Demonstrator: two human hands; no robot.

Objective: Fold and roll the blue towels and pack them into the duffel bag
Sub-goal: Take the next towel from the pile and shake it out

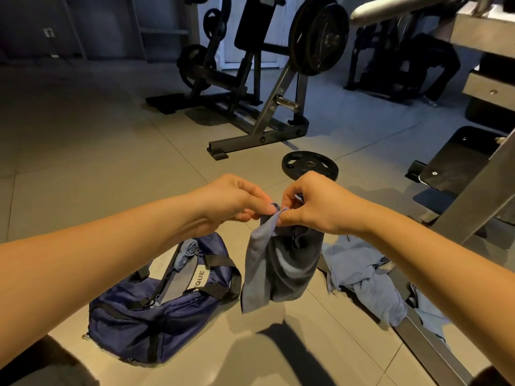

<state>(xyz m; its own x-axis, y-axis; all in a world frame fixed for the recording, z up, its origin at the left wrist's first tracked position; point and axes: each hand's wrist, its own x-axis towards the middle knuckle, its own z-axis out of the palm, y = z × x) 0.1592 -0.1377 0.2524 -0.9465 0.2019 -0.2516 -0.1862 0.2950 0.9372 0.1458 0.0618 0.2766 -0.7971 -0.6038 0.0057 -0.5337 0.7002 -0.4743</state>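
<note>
A blue towel [274, 263] is pinched at its top corners by the left hand [237, 200] and right hand [309, 203], hanging right of the open duffel bag [156, 305]; corners should be matched evenly before folding.

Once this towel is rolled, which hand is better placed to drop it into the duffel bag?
Probably the left hand: the open duffel bag lies on the floor below the left forearm, while the right hand is on the far side of the hanging towel.

Duffel bag [156, 310] left of towels [367, 277]
</note>
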